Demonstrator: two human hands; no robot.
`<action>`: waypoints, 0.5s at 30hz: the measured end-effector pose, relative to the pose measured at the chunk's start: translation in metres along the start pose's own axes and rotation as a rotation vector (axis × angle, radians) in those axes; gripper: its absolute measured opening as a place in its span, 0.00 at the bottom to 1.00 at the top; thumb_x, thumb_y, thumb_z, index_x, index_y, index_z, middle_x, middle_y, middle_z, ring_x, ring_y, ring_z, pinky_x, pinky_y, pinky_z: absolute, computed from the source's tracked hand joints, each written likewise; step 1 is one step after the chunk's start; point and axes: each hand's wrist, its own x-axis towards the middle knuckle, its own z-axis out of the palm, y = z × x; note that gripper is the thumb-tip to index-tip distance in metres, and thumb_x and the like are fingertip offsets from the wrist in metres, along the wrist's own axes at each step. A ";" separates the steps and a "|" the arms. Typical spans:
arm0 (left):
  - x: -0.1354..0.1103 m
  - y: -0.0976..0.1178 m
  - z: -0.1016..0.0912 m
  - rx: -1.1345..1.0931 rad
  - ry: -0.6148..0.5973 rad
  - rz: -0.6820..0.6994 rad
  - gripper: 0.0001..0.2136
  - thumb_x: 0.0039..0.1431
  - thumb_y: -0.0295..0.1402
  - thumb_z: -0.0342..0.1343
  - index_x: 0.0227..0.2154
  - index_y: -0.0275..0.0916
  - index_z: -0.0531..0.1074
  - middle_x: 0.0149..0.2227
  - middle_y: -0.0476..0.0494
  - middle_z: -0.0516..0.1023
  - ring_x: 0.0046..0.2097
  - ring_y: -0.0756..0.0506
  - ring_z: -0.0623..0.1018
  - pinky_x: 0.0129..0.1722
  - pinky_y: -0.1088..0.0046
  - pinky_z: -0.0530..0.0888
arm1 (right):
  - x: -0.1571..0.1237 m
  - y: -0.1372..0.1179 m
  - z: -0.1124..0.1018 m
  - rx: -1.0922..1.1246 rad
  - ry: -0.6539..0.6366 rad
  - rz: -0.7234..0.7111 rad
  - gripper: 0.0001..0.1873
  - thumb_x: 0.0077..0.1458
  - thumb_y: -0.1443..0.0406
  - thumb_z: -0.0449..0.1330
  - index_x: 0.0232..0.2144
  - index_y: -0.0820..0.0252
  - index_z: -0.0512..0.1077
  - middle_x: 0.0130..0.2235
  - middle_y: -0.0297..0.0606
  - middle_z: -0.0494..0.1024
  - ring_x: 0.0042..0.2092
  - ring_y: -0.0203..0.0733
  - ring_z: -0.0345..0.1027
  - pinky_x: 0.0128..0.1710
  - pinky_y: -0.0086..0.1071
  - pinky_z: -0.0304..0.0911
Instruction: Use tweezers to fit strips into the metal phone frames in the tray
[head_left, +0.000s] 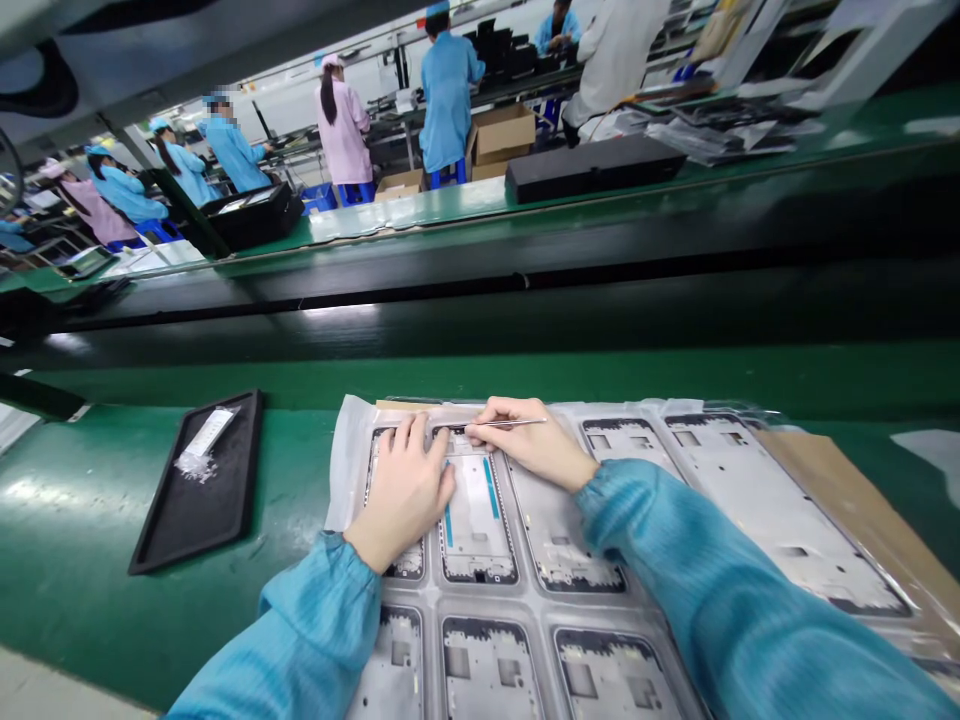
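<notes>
My left hand (405, 490) lies flat, fingers stretched out, on a silver phone frame (474, 520) with two blue strips that sits in a moulded tray (525, 610). My right hand (532, 440) is closed in a pinch round thin metal tweezers (510, 423), whose tip points left at the top edge of that frame. The tray holds several similar frames in rows. Both arms wear blue sleeves.
A black flat tray (202, 480) with a small white strip and tiny pieces lies to the left on the green bench. A brown cardboard sheet (847, 510) sticks out under the moulded tray at right. Beyond runs a dark conveyor (525, 300); several people in smocks work farther back.
</notes>
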 end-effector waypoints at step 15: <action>-0.003 -0.009 0.006 -0.195 0.023 -0.034 0.19 0.65 0.33 0.52 0.57 0.37 0.68 0.62 0.31 0.62 0.62 0.33 0.63 0.56 0.49 0.66 | 0.000 0.006 -0.004 -0.254 -0.047 -0.156 0.14 0.57 0.56 0.62 0.26 0.59 0.74 0.30 0.36 0.78 0.32 0.42 0.69 0.33 0.33 0.59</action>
